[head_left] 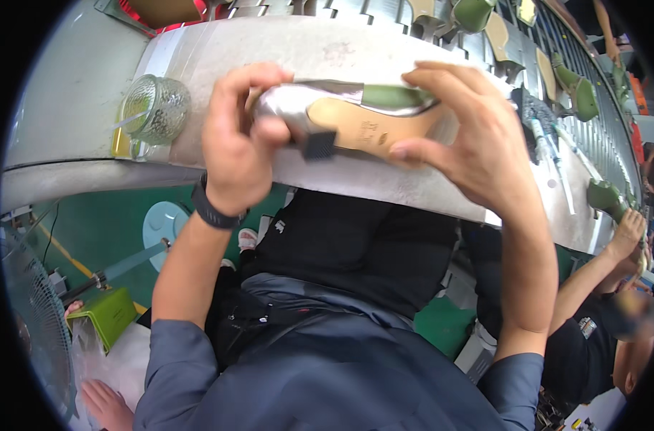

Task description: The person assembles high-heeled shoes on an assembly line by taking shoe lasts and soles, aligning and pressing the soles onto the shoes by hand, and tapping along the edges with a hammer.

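a person in a dark blue-grey short-sleeved top faces a pale bench [384,43], and above the bench's near edge both bare hands hold up a heeled shoe [366,121]. the shoe lies sideways with its tan sole turned toward the wearer; its upper is shiny silver with a green section, and a dark-tipped heel juts down toward the bench's near edge.

the left hand [237,140], a black band [215,207] on its wrist, is curled around the shoe's silver heel end. the right hand [478,129] grips the other end, thumb pressed on the sole, fingers bent over the far side.

on the left part of the bench i can see a textured glass jar [158,111] with a thin stick leaning in it. on the right part of the bench lie slender tools [546,144], too blurred to tell apart. along the far side of the bench runs a slatted metal conveyor [327,12] carrying green shoes [584,99].

below the bench, to the left, are a pale blue round stool [165,224] and a fan [36,323]. at the bench's right end, a co-worker's hand [631,226] is at another green shoe [605,197]; whether it grips, i cannot tell.
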A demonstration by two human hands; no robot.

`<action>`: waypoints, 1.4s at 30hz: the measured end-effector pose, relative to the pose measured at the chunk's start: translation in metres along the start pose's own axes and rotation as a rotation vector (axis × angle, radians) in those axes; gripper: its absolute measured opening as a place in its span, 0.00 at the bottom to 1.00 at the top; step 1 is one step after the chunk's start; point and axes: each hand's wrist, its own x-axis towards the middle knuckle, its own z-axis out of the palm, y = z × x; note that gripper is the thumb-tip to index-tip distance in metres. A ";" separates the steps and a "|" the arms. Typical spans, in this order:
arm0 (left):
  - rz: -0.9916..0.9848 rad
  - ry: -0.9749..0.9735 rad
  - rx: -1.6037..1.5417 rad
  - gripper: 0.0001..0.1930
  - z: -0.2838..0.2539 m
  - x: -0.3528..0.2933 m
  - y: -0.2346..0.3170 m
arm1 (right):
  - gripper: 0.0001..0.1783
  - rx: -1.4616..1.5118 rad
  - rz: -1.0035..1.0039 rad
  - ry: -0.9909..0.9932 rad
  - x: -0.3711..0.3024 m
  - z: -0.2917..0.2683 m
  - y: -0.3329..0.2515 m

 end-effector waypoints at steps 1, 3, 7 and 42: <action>0.042 -0.047 0.038 0.30 0.003 -0.010 0.011 | 0.33 -0.134 -0.114 0.087 -0.002 -0.002 0.003; 0.094 -0.297 0.445 0.26 0.002 -0.021 0.037 | 0.34 -0.163 -0.131 0.112 -0.003 0.012 0.012; -0.148 -0.341 0.365 0.20 -0.002 -0.024 0.049 | 0.25 0.097 -0.301 0.002 -0.004 0.016 0.019; -0.205 -0.529 0.612 0.34 0.035 0.005 0.038 | 0.18 0.000 -0.309 0.217 -0.004 0.050 0.006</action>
